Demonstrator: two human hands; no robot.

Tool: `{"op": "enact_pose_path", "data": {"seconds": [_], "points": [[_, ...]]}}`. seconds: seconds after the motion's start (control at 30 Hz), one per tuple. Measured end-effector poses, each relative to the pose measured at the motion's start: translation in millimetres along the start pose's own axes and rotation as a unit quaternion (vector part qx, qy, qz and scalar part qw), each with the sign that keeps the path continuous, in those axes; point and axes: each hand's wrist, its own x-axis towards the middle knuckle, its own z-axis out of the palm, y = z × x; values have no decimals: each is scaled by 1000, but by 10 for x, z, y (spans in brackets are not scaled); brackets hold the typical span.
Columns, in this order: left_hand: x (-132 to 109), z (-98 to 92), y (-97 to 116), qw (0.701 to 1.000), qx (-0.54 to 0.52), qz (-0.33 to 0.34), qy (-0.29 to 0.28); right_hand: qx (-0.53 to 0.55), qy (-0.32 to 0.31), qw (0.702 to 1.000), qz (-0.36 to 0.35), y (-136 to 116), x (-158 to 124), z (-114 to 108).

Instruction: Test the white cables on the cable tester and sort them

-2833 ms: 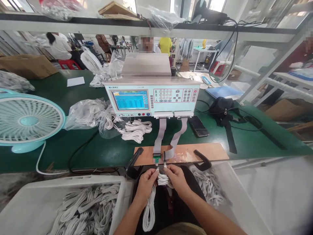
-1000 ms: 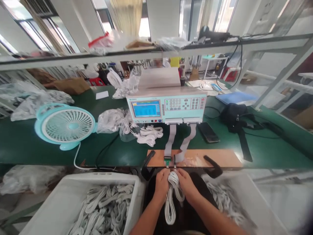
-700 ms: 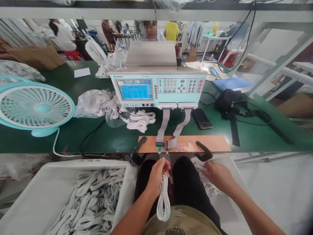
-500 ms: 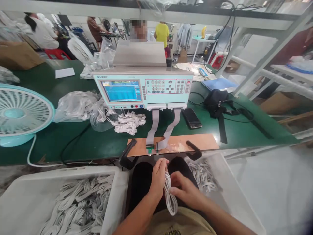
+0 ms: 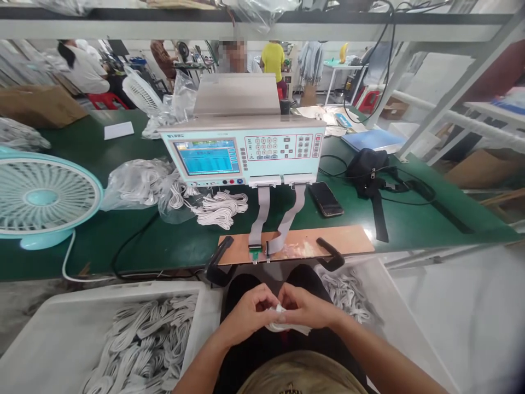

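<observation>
A coiled white cable (image 5: 289, 328) lies between my hands above my lap. My left hand (image 5: 250, 313) grips the bundle from the left, its thumb and fingers pinched near the upper end. From the other side my right hand (image 5: 305, 307) pinches the same end, the fingertips of both hands nearly meeting at a small white piece. Part of the coil is hidden under the hands. Beyond them, two grey ribbon cables (image 5: 259, 216) run from the tester (image 5: 246, 153) with a lit blue screen down to a small green board (image 5: 256, 254) on a copper-coloured plate (image 5: 340, 241).
Black clamps (image 5: 219, 260) hold the plate at the table's front edge. White bins (image 5: 205, 312) with cable bundles stand at both sides of my legs. On the green table are a fan (image 5: 45, 197), more coiled cables (image 5: 221, 208), a phone (image 5: 326, 199) and a black bag (image 5: 367, 169).
The cable coil has turned from hanging lengthwise to lying crosswise. My right hand has moved up to meet the left at the cable's end. The view has shifted slightly.
</observation>
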Motion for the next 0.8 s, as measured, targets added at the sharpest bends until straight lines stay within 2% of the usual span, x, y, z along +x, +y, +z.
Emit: {"op": "enact_pose_path", "data": {"seconds": [0.13,0.2,0.27,0.37,0.43,0.47,0.53,0.63,0.7,0.8], "points": [[16,14,-87,998,-36,-30,29,-132,24,991,7,-119,52,48],[7,15,-178,990,-112,-75,39,-144,43,989,-7,-139,70,78],[-25,14,-256,966,-219,-130,34,-178,54,981,-48,-148,84,99],[-80,18,-325,927,-338,-158,28,-309,44,935,-170,-157,110,118],[-82,28,-355,922,-352,-148,61,-375,49,898,-224,-156,146,127],[-66,35,-370,925,-341,-138,94,-383,64,892,-230,-151,173,132],[-1,55,-398,932,-296,-105,181,-326,115,913,-218,-134,250,142],[137,94,-425,925,-238,-62,290,-106,217,958,-153,-99,410,157],[213,121,-426,914,-242,-54,322,51,263,959,-94,-76,517,169],[265,144,-413,902,-283,-55,321,221,274,936,-26,-50,626,192]]}}
